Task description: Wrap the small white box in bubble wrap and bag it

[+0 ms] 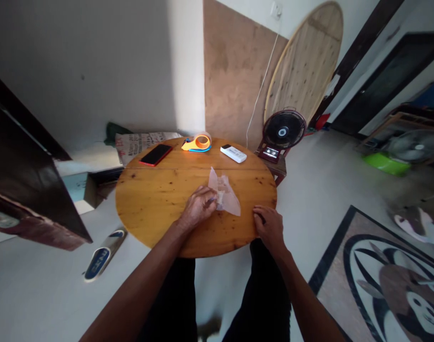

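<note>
My left hand [201, 203] is closed, its fingers pinching the near left side of a crumpled, translucent whitish plastic bag or film [231, 198]. The film lies on the round wooden table [156, 194], partly hidden by those fingers; a denser patch shows beside my fingertips. At the table's right front edge rests my right hand [269, 225], its fingers loosely bent on the rim, holding nothing that I can see. Across the far side of the tabletop are a red-edged phone [156, 155], an orange and blue tape dispenser [197, 143] and a white device with a black end [233, 153].
A small fan [284, 130] stands on a stool [278, 168] just right of the table. Behind it a large round board [305, 61] leans against the wall. On the floor are a slipper [104, 255] at left and a patterned mat [384, 280] at right.
</note>
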`<action>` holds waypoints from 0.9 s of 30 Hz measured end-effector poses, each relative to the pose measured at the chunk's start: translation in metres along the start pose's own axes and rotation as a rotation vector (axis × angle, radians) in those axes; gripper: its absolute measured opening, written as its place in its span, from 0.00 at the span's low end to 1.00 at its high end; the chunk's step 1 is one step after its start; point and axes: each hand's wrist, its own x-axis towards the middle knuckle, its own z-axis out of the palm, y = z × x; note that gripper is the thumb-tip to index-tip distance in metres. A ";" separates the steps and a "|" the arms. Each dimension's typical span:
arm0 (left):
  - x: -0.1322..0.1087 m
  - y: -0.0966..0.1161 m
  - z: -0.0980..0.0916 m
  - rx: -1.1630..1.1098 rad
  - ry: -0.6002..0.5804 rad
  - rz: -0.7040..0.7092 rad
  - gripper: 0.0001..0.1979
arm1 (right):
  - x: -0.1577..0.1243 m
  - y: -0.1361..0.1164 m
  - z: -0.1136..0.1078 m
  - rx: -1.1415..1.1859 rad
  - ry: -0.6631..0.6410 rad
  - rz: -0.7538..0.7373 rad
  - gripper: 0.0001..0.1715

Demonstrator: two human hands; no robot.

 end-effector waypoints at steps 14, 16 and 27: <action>0.003 0.007 -0.005 0.023 -0.031 -0.013 0.08 | 0.050 -0.056 0.018 0.110 -0.311 0.217 0.10; 0.004 0.007 -0.005 0.025 -0.030 -0.021 0.08 | 0.053 -0.054 0.019 0.203 -0.301 0.240 0.09; 0.003 0.007 -0.005 0.033 -0.036 -0.016 0.07 | 0.062 -0.043 0.020 0.530 -0.141 0.384 0.13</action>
